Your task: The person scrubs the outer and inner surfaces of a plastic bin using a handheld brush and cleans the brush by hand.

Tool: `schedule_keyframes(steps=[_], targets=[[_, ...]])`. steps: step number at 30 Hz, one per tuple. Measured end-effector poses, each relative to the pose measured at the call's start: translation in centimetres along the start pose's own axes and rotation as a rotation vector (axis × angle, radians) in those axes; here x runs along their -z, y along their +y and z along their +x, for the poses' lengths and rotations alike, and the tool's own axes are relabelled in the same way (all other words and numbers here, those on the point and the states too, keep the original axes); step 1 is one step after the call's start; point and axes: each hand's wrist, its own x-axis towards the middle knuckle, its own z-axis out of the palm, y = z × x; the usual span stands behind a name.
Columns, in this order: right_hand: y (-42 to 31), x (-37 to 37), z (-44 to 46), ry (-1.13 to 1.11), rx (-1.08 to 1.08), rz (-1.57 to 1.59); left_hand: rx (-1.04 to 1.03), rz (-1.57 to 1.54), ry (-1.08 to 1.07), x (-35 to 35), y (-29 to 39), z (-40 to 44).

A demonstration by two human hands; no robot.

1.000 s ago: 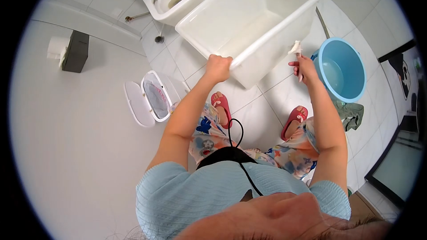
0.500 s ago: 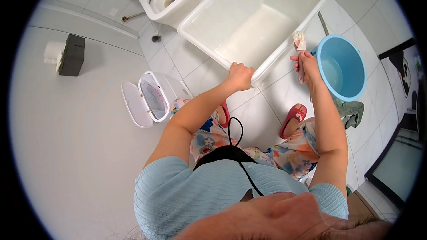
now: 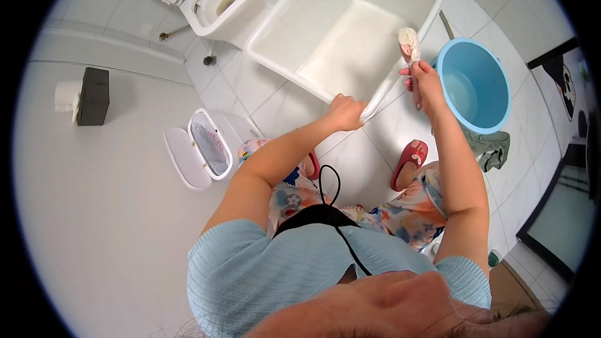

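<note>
My left hand (image 3: 348, 113) is closed around the near corner of the rim of a large white plastic tub (image 3: 278, 70). In my right hand (image 3: 427, 82) is a scrub brush (image 3: 408, 39) with a pale pinkish handle and a cream-coloured head. Its head points away from me, over the tub's right rim. Just right of that hand stands a light blue bucket (image 3: 506, 75), with what looks like some water at the bottom.
A white toilet (image 3: 247, 22) with raised lid stands beyond the tub's left side. An open white trash bin (image 3: 230, 150) is by my left leg. Dark green cloth (image 3: 494, 149) lies beside the bucket. A dark paper holder (image 3: 94, 97) is on the left wall.
My right hand and the brush have moved slightly left and away from me, bringing the brush head further over the tub rim. My left hand still grips the rim. The view has shifted slightly.
</note>
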Motion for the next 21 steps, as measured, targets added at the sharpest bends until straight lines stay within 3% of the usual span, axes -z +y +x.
schedule_keyframes(steps=[1, 4, 13, 17, 20, 21], targets=[[-0.1, 0.0, 0.0, 0.029, -0.002, -0.002, 0.018, 0.000, -0.138, 0.7, 0.2, 0.2], [0.1, 0.2, 0.1, 0.085, -0.026, 0.022, 0.074, -0.082, -0.234, 0.8, -0.4, 1.0], [2.6, 0.6, 1.9, 0.134, -0.064, -0.034, 0.105, 0.023, -0.457, 1.8, 0.2, 2.5], [3.2, 0.2, 2.4, 0.133, -0.053, -0.123, 0.046, -0.030, -0.449, 2.6, -1.6, 2.7], [4.4, 0.2, 2.8, 0.157, -0.050, -0.155, 0.300, -0.452, 0.142, 5.2, -6.6, 2.4], [4.5, -0.1, 2.6, 0.154, -0.055, -0.152, 0.403, -0.376, 0.331, 5.4, -9.6, 2.3]])
